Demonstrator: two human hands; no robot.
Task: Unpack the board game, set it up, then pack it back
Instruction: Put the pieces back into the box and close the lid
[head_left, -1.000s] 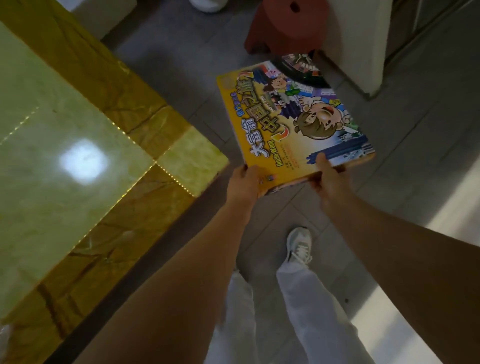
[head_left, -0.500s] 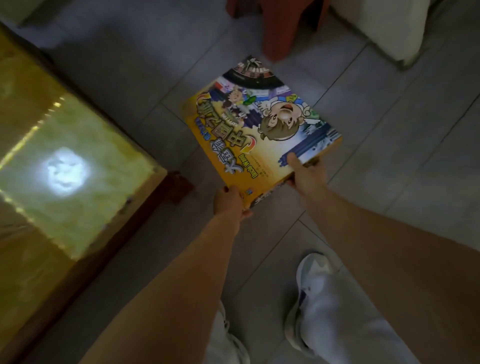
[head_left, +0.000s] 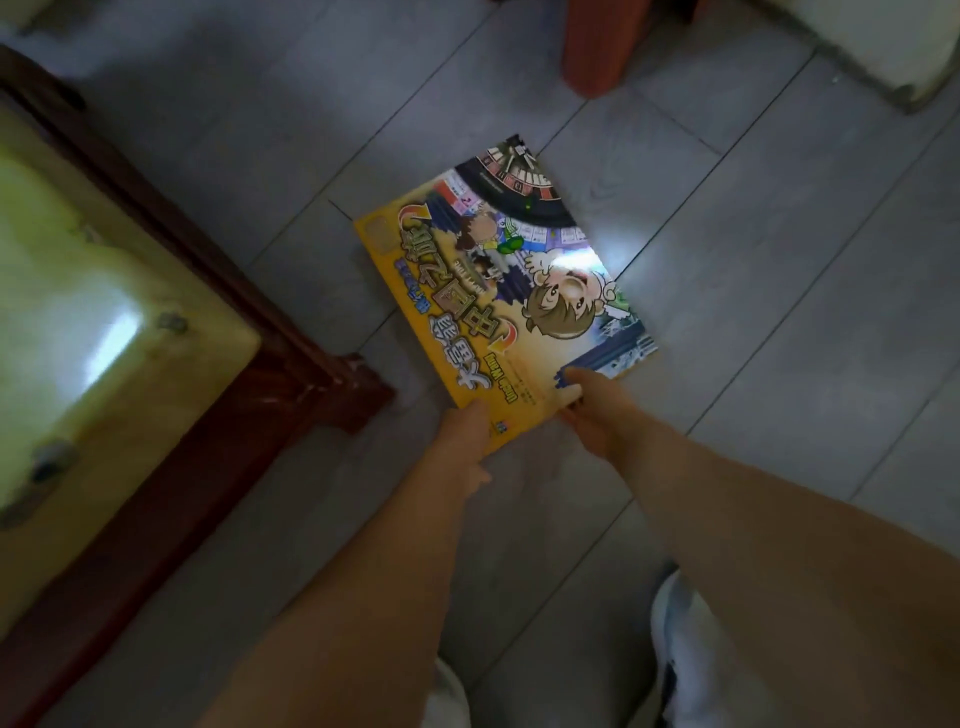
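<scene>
Flat yellow cardboard game box (head_left: 498, 291), glossy cartoon lid, low over grey tiled floor (head_left: 779, 260); possibly touching it, view dim. Left hand (head_left: 462, 447) and right hand (head_left: 592, 410) pinch its near edge. Likely light, stiff, slick; best gripped at opposite sides.

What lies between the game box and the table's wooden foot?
Nothing but bare grey floor tile, seen in the head view, separates the game box from the table's wooden foot.

Left hand (head_left: 464, 441) gripping, right hand (head_left: 592, 413) pinching
</scene>
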